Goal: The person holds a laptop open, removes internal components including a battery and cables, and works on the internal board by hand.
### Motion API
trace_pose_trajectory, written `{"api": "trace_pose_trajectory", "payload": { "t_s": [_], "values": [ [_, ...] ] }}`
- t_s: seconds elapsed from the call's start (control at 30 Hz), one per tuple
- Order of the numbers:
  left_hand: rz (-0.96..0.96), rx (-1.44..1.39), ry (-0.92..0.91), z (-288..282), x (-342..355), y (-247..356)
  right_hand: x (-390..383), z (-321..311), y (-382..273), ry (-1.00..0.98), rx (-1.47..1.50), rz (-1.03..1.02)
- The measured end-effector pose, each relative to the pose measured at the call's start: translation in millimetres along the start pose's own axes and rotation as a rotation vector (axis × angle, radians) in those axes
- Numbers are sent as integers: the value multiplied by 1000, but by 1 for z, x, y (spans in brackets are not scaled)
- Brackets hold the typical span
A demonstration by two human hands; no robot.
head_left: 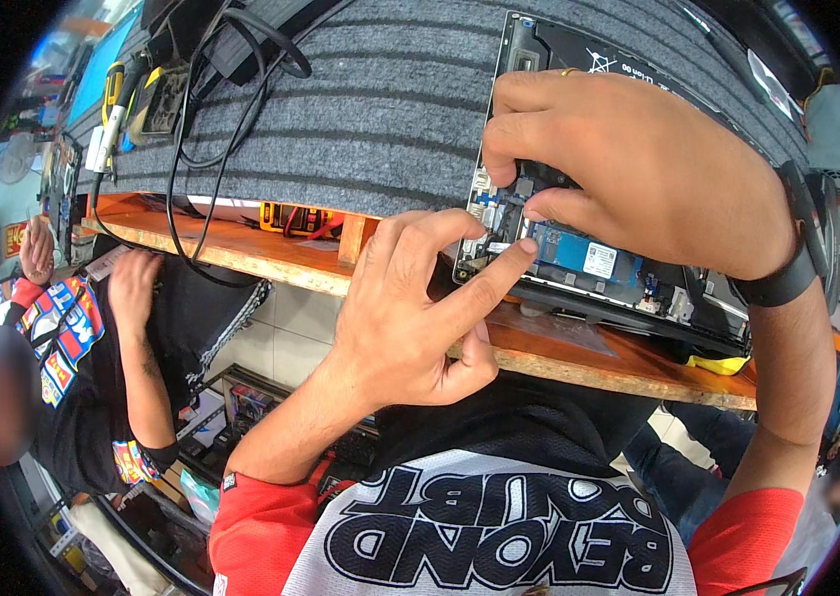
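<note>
The left hand (405, 308) presses an extended fingertip onto the opened laptop (629, 268) beside its blue circuit board (584, 256), while the right hand (629, 169) pinches a small internal part there.

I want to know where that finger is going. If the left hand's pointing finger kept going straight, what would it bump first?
Probably the blue circuit card inside the opened laptop. The left hand points its index fingertip right at the card's near end, though depth is hard to judge.
</note>
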State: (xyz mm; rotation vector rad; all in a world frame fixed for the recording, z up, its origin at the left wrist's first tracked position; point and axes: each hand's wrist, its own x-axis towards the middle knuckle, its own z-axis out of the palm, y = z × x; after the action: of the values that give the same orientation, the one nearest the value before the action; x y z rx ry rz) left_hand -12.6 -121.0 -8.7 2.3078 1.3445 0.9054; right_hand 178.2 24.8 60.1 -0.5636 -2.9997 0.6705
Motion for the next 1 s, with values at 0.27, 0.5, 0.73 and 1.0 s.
{"api": "trace_pose_trajectory", "payload": {
  "t_s": [0.27, 0.5, 0.73, 1.0],
  "values": [
    [1, 22, 6, 4, -1, 0, -3, 3, -3, 62, -61, -35],
    [-19, -4, 5, 3, -3, 2, -4, 2, -1, 31, -75, -32],
    [4, 23, 14, 3, -2, 3, -6, 0, -5, 40, -88, -28],
    [-4, 5, 36, 5, -1, 3, -5, 1, -5, 43, -91, -21]
  ]
}}
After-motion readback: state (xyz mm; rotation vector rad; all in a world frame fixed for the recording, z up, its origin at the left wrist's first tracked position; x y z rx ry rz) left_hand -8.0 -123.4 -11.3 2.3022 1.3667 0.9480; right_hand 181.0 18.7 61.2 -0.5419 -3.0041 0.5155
